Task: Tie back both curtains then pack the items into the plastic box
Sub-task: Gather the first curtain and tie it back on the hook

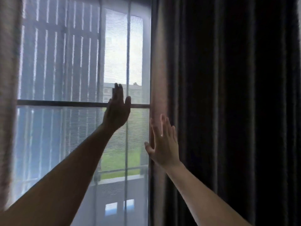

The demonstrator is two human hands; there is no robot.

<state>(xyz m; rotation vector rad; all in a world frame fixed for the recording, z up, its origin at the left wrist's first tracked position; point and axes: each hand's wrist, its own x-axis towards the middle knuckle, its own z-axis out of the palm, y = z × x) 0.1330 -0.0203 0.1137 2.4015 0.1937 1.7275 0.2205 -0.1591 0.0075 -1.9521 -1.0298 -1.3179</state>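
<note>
A dark, heavy right curtain (228, 95) hangs in folds over the right half of the view, its lit inner edge running down beside the window. My right hand (164, 144) lies flat and open against that inner edge, fingers pointing up, thumb out to the left. My left hand (118, 110) is raised in front of the glass, open, fingers up, holding nothing, apart from the right curtain. The left curtain (8, 95) shows as a pale strip along the left border. No plastic box or tie-back is in view.
A tall window (65, 70) with a dark horizontal bar (57, 102) and a sheer screen fills the middle. Outside are a slatted wall, a balcony rail, grass and distant buildings.
</note>
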